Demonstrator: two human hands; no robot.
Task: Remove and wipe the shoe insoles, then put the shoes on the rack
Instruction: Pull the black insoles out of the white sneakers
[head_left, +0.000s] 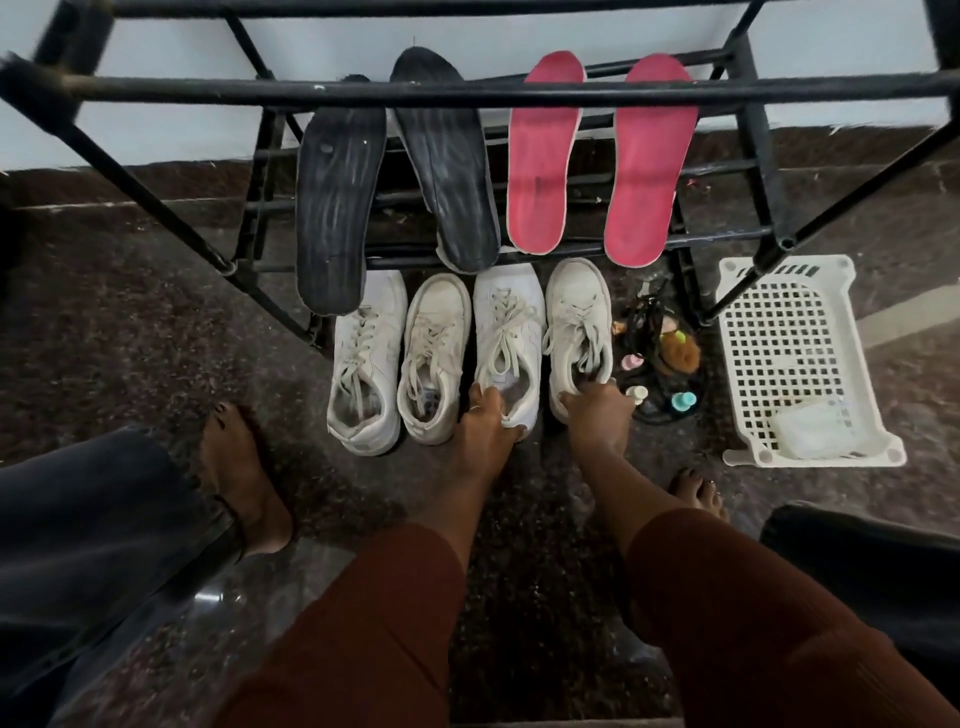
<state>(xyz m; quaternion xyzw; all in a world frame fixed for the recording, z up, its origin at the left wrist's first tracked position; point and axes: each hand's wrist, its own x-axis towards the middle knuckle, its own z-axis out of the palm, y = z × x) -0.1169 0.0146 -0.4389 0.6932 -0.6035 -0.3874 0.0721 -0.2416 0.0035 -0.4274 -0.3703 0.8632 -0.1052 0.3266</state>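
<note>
Here, in the head view, four white shoes stand in a row on the dark floor (130, 322) just in front of the black rack (467, 91). Two dark insoles (337, 208) and two pink insoles (540, 156) lean against the rack's lower bars, already out of the shoes. The left hand (485, 421) grips the heel collar of the third shoe (506, 332), fingers curled over its rim. The right hand (597, 408) grips the collar of the fourth shoe (576, 322) in the same way, fingers tucked into the opening. The first shoe (366, 364) and second shoe (434, 358) stand untouched to the left. To the right lie a small dark heap of oddments (660, 358) and a white plastic basket (800, 358) holding a pale cloth (815, 428).

The step in hand looks to be lifting this pair onto the rack. To do it well, each grip should take the stiff heel and not the tongue or loose laces, which would let the shoe swing. The shoes should rise straight up, clear of the neighbours, then pass under the top bar. The leaning insoles sit across the lower tier, so the pair is best set where it will not knock them down. Trailing laces could snag on a bar.
</note>
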